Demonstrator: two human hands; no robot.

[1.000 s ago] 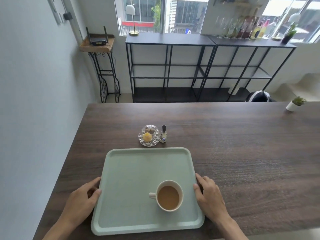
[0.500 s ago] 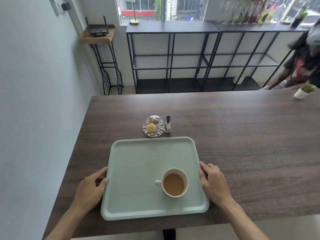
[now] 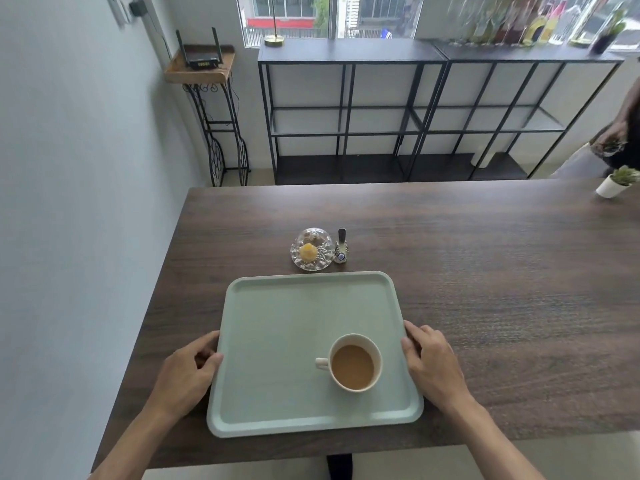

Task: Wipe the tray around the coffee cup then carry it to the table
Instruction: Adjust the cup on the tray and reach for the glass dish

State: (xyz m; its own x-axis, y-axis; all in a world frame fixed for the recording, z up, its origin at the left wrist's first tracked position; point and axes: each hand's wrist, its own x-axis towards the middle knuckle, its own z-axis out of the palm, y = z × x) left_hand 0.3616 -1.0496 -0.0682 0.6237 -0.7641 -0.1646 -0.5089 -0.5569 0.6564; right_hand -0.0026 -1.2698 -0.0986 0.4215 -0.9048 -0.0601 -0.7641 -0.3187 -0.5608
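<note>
A pale green tray [image 3: 277,341] lies flat on the dark wooden table [image 3: 485,289], near its front edge. A white cup [image 3: 355,362] full of milky coffee stands in the tray's right half, handle pointing left. My left hand [image 3: 188,372] rests at the tray's left rim with the thumb on the rim and fingers curled beside it. My right hand [image 3: 433,362] lies against the right rim, fingers bent along the edge. Whether either hand truly grips the rim I cannot tell.
A glass domed dish [image 3: 310,250] with a yellow sweet and a small bird figurine [image 3: 341,252] stand just beyond the tray. A small potted plant [image 3: 618,181] sits at the table's far right. Another person [image 3: 623,133] is by the black shelving [image 3: 415,109].
The camera has pulled back and up, so the tray and table look smaller. My hands stay at the tray's two side rims. A person has come into view at the right.
</note>
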